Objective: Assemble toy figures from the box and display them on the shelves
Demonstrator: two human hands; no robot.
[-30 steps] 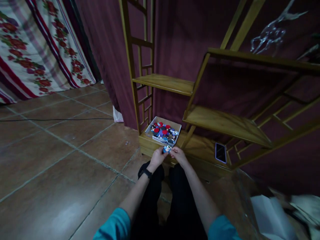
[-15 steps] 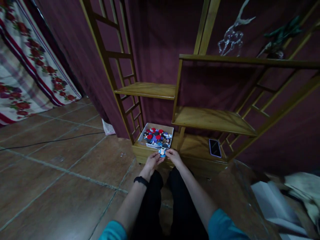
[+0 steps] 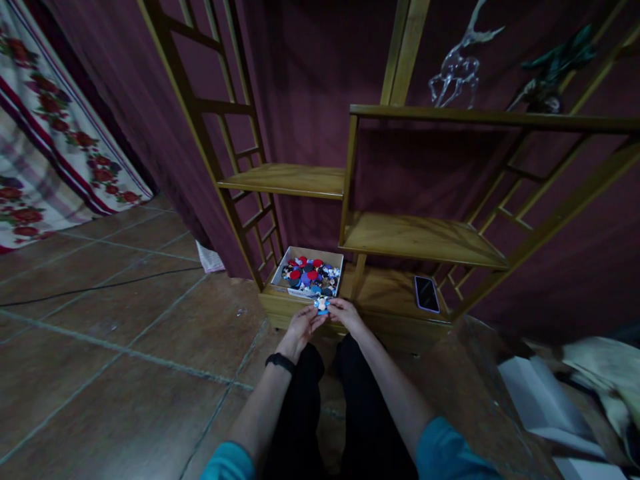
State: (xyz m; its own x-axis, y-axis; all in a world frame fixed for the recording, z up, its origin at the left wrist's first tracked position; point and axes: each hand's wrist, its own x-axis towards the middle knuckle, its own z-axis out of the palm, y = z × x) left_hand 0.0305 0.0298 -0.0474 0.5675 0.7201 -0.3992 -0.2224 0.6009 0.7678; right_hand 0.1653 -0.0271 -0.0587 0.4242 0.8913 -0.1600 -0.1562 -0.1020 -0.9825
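Note:
A small toy figurine (image 3: 321, 305), white and light blue with a bit of black, is held between both hands just in front of the cabinet's lower ledge. My left hand (image 3: 302, 327) grips it from the left, fingers closed under its base. From the right, my right hand (image 3: 347, 313) pinches its side. Its finer details are too small to make out. Just beyond the hands, a shallow cardboard box (image 3: 327, 256) sits on the ledge, filled with several small figurines (image 3: 310, 275) with red, purple, black and blue parts.
A wooden display shelf (image 3: 425, 240) rises ahead, with a phone (image 3: 427, 294) on its bottom board. A clear deer ornament (image 3: 456, 73) and a dark green ornament (image 3: 555, 73) stand higher up. White boxes (image 3: 545, 397) lie on the floor at right; a black cable (image 3: 100, 287) crosses the tiles at left.
The view has shifted slightly, so the shelf and box appear a little further left. Both hands keep hold of the figurine in nearly the same place.

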